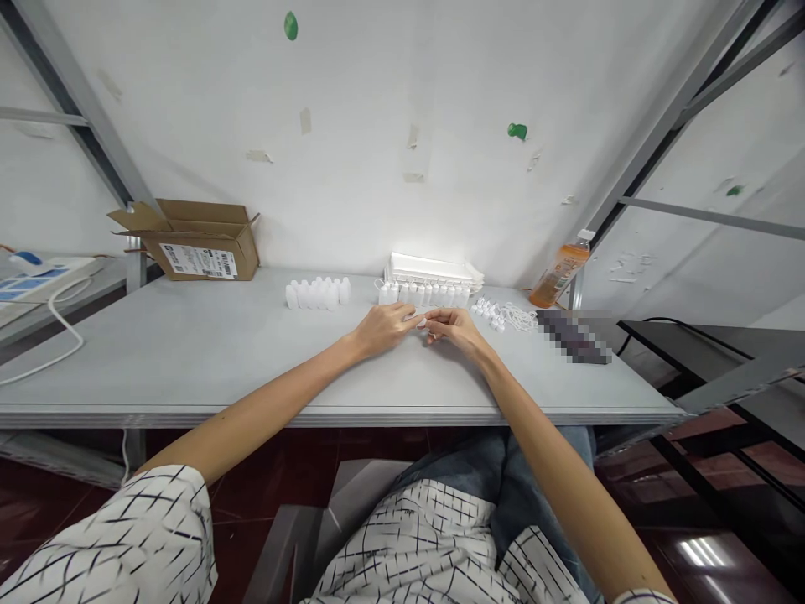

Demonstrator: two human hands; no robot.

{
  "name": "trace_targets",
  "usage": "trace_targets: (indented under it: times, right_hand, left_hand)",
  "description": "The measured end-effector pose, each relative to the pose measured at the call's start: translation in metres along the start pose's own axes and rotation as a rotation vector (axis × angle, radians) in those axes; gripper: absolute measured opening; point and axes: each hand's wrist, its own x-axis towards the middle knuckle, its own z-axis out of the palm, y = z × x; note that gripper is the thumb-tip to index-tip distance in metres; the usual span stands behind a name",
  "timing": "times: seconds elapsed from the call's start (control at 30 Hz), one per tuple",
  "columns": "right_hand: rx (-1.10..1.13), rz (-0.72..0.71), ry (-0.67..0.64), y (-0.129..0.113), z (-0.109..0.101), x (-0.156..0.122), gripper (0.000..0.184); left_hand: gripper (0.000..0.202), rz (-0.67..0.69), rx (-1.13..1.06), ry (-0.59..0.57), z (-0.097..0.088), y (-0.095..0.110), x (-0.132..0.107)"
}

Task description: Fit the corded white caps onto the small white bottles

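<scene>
Grey surface (220, 352): white bottles (319, 294) at 11 o'clock. At 12, left hand (385, 328) fingers nearly closed, hold unclear; small white piece (422, 323) in right hand's (455, 328) pinched fingers; best pinched lightly, kept steady. White parts (489, 312), 1 o'clock.

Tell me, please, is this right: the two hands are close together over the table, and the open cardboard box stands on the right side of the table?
Not quite. The open cardboard box stands on the left side of the table, as the head view shows. The left hand and right hand are indeed close together over the table.
</scene>
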Motion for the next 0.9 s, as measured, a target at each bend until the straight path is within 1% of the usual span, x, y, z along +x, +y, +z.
trace_targets:
  times: [0.07,0.17,0.27,0.33,0.43,0.5,0.57,0.67,0.8,0.9]
  right_hand:
    - [0.023,-0.003,0.004,0.000,0.000,0.000,0.033]
    - [0.032,-0.028,0.021,0.000,0.000,0.001,0.030]
    - [0.028,-0.046,0.041,0.002,0.001,0.002,0.029]
    - [0.018,-0.058,0.060,0.003,0.002,0.003,0.031]
    - [0.003,-0.088,0.091,0.004,0.003,0.004,0.035]
    - [-0.005,-0.114,0.103,0.005,0.003,0.005,0.036]
    - [-0.022,-0.137,0.103,0.005,0.003,0.005,0.038]
    - [-0.039,-0.124,0.053,0.005,0.003,0.005,0.041]
    - [-0.030,-0.050,-0.060,0.006,0.002,0.003,0.045]
    - [-0.032,-0.034,-0.082,0.008,0.001,0.002,0.044]
  left_hand:
    - [0.036,-0.010,0.000,0.005,0.000,0.002,0.000]
    - [0.032,-0.123,-0.060,0.017,0.001,0.008,0.002]
    - [0.028,-0.300,-0.228,0.004,0.001,0.012,0.004]
    - [0.029,-0.415,-0.361,-0.019,-0.001,0.012,0.007]
    - [0.032,-0.549,-0.530,-0.079,-0.002,0.009,0.009]
    - [0.036,-0.610,-0.663,-0.114,-0.001,0.006,0.010]
    - [0.040,-0.621,-0.812,-0.141,0.001,0.002,0.010]
    - [0.043,-0.561,-0.943,-0.164,0.005,-0.001,0.008]
    - [0.037,-0.552,-0.865,-0.153,0.008,0.000,0.004]
    - [0.036,-0.544,-0.782,-0.173,0.008,0.003,0.003]
